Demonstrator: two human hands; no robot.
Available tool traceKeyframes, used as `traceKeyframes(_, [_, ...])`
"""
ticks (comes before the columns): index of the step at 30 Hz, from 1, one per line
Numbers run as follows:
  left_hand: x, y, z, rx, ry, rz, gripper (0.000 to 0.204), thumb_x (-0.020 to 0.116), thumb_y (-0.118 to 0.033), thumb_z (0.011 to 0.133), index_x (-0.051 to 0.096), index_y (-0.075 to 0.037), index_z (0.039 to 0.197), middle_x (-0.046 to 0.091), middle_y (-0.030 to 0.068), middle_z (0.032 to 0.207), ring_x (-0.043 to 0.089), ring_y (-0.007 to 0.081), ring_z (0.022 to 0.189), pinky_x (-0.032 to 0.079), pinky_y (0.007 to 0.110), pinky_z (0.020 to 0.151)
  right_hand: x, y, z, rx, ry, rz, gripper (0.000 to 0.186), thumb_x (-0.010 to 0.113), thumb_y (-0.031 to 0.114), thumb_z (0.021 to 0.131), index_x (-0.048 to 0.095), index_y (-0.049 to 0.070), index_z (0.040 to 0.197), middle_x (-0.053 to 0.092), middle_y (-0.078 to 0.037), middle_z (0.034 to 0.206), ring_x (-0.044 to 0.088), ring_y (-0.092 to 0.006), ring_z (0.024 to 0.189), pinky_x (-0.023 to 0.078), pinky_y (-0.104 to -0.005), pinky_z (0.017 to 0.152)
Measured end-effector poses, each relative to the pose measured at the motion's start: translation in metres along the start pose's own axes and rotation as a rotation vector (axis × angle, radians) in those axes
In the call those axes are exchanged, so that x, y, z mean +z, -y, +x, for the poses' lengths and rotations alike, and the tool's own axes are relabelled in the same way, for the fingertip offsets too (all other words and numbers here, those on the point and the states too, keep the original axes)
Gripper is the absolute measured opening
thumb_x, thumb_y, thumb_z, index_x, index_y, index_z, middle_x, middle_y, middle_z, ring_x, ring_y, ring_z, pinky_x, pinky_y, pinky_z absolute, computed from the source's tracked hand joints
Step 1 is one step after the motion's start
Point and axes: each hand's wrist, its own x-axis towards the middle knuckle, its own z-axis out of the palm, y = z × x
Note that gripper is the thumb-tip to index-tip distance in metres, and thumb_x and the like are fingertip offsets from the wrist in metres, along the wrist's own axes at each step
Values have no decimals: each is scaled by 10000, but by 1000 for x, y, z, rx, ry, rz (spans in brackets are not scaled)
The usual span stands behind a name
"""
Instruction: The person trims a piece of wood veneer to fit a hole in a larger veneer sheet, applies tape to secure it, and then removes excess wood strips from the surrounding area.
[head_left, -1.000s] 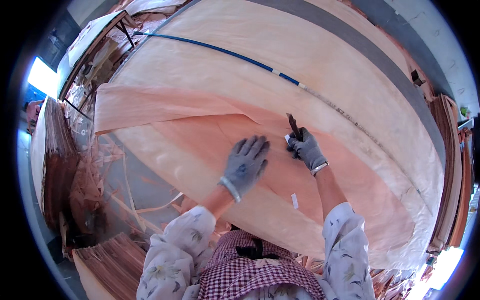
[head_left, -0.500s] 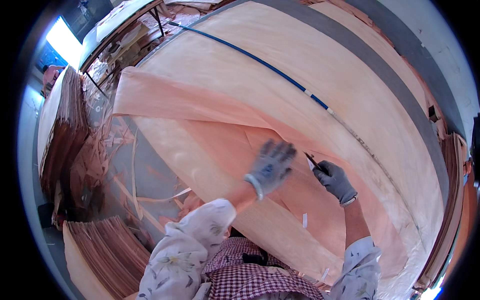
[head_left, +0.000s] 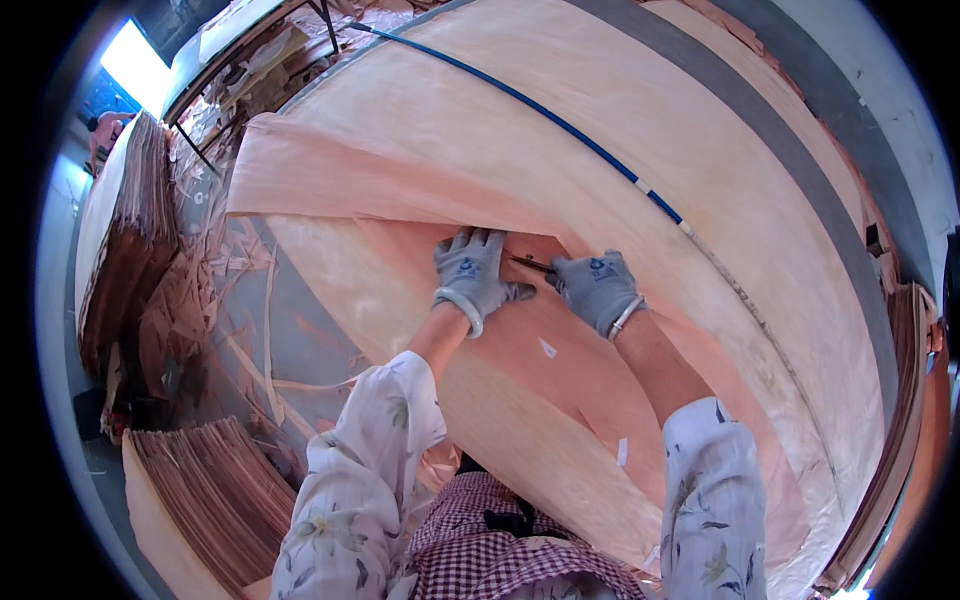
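Observation:
My left hand [head_left: 474, 275], in a grey glove, lies flat on a thin pinkish wood veneer sheet [head_left: 590, 375], its fingertips at the edge of a second veneer piece [head_left: 340, 180] lapping over it. To its right, my gloved right hand [head_left: 600, 290] is closed around a slim dark pointed tool [head_left: 530, 263]. The tool's tip points left toward my left hand, close over the veneer; whether it touches cannot be made out. A small white scrap [head_left: 547, 347] lies below the hands, with a white strip [head_left: 622, 452] nearer me.
A broad pale veneer sheet [head_left: 480, 120] spreads underneath, crossed by a long blue-and-pale rod [head_left: 540, 112]. Stacks of veneer stand at far left [head_left: 130, 260], near left [head_left: 215, 500] and right [head_left: 895, 420]. Offcuts litter the floor [head_left: 250, 320]. Another person [head_left: 105, 135] is at the far left.
My left hand has moved left and away from me, settling flat on the veneer. My right hand with the tool has moved left and farther out. A white scrap now lies below the hands.

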Motion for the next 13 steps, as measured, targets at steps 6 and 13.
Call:
traceKeyframes(6, [-19, -10, 6, -30, 244, 40, 775, 729, -578, 590, 508, -188, 1223, 468, 85, 1296, 372, 313, 1219, 275, 478, 954, 10, -6, 11, 9, 61, -104, 206, 450, 312, 903, 548, 165, 1009, 665, -72, 787, 648, -253, 759, 378, -408, 712])
traceKeyframes(13, [-10, -2, 2, -6, 189, 10, 762, 683, -574, 662, 477, -193, 1288, 402, 103, 1371, 295, 319, 1279, 221, 504, 994, -9, -55, -53, 148, 198, -23, 303, 439, 399, 915, 547, 218, 1132, 682, -70, 917, 648, -194, 846, 369, -411, 762])
